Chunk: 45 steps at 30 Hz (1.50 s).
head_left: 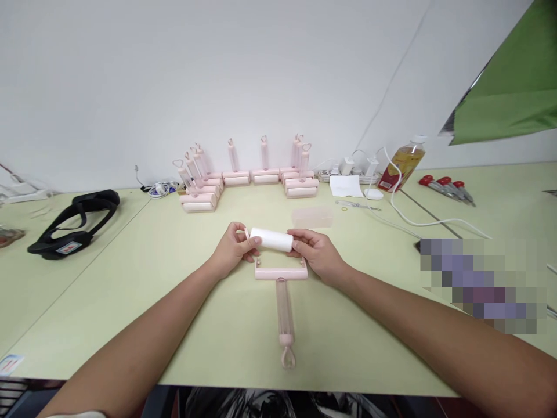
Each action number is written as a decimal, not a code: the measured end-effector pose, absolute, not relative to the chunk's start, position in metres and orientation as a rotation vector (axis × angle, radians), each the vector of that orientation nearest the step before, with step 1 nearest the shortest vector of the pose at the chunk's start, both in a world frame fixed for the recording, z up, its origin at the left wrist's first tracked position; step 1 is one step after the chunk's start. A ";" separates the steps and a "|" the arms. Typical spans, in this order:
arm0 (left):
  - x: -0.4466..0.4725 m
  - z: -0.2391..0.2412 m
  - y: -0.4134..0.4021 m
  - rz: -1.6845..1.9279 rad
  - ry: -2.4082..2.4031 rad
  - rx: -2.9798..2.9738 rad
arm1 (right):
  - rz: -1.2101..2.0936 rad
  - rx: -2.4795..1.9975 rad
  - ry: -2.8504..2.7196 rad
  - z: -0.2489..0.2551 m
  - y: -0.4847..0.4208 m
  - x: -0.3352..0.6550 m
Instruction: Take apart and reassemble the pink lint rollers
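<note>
A white lint roller refill is held just above the table between both hands. My left hand grips its left end, where a small pink end piece shows by the fingers. At the right end, my right hand pinches the roll between thumb and fingers. Directly below lies a pink lint roller handle, its crossbar and two short arms facing away from me and its heart-shaped loop toward me. Beyond my right hand a clear pinkish cover rests on the table.
Several assembled pink lint rollers stand along the wall. A power strip, a drink bottle, a white cable and red-capped tubes are at the right. A black strapped headset lies left. Green cloth hangs upper right.
</note>
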State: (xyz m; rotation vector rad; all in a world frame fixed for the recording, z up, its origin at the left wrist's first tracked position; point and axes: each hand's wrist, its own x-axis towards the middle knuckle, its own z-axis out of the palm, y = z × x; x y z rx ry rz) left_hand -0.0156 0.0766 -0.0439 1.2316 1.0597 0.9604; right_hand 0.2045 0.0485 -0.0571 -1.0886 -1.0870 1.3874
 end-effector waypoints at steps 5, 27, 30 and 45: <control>-0.016 -0.044 0.077 0.966 1.063 1.215 | 1.406 -1.080 -1.074 -0.055 0.047 0.204; -0.015 -0.043 0.076 0.978 1.069 1.215 | 1.327 -1.034 -1.189 -0.060 0.047 0.209; -0.015 -0.043 0.076 0.975 1.069 1.211 | 1.339 -1.069 -1.178 -0.057 0.046 0.207; -0.017 -0.044 0.077 0.896 1.032 1.239 | 1.302 -1.042 -1.193 -0.060 0.048 0.209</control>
